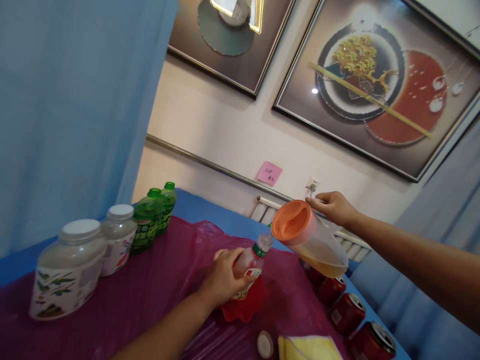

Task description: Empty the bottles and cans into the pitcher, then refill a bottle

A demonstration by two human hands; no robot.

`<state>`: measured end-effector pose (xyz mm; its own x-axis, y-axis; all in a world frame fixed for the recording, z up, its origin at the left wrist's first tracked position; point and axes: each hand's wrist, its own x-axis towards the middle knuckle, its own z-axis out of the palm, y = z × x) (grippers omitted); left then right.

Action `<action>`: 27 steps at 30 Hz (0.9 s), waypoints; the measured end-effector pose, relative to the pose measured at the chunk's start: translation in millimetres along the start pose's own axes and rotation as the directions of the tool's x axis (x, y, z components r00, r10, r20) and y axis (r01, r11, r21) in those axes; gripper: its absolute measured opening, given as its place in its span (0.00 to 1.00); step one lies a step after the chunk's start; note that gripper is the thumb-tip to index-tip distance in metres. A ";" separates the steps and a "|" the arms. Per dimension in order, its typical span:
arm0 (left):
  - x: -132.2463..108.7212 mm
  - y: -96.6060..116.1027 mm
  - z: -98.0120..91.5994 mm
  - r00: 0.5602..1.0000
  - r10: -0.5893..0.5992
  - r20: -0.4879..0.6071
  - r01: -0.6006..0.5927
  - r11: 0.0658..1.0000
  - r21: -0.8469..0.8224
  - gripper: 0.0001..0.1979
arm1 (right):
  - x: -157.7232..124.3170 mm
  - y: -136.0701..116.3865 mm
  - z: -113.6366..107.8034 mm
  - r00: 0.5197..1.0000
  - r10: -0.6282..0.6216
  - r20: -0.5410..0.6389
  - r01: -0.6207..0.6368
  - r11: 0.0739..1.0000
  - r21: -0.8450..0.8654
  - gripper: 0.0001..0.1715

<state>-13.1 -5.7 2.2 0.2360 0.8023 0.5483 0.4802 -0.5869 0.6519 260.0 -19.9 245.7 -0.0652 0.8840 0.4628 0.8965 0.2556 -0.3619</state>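
My left hand (225, 277) is wrapped round a clear plastic bottle (264, 242) with a green ring at its neck and no cap on. The bottle leans over a red scalloped dish (240, 311). Raised at the right, my right hand (332, 206) grips the handle of a clear pitcher (318, 250) with an orange lid (293, 222). The pitcher is tipped to the left, its lid close to the bottle's mouth, with some yellowish liquid inside. Whether any liquid flows between them cannot be made out.
Two white-lidded jars (69, 270) and two green bottles (148, 220) stand at the left on the purple sheet (157, 285). Several red cans (348, 312) line the right edge. A white cap (265, 345) and a folded yellow cloth (309, 348) lie in front.
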 end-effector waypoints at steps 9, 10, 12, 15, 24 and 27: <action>-0.9 -2.5 1.5 1.000 0.010 -0.006 -0.010 1.000 -0.011 0.31 | -1.1 -2.9 -0.3 1.000 0.014 0.002 -0.014 1.000 -0.003 0.35; -0.8 -2.0 1.0 1.000 0.010 -0.005 -0.010 1.000 -0.012 0.31 | -1.5 -3.4 -0.3 1.000 0.018 0.004 -0.018 1.000 0.000 0.35; -0.9 -0.9 0.0 1.000 0.014 -0.003 -0.014 1.000 -0.016 0.30 | -2.3 -4.4 -0.4 1.000 0.028 0.006 -0.028 1.000 0.003 0.35; -1.0 0.1 -1.1 1.000 0.017 -0.006 -0.017 1.000 -0.017 0.30 | -3.0 -5.2 -0.6 0.999 0.034 0.010 -0.034 0.999 0.007 0.34; -0.9 -2.0 1.1 1.000 0.003 -0.009 -0.003 1.000 -0.012 0.31 | -2.4 -4.5 -0.8 1.000 0.026 0.012 -0.026 1.000 -0.006 0.35; -1.0 -2.4 1.4 1.000 0.003 -0.012 -0.003 1.000 -0.015 0.31 | -2.3 -5.0 -1.7 0.999 0.029 0.014 -0.029 0.999 -0.013 0.35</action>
<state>-13.3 -4.9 -0.6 0.2270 0.7993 0.5564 0.4666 -0.5908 0.6583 256.4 -23.8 247.8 -0.0449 0.8964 0.4409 0.9037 0.2246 -0.3646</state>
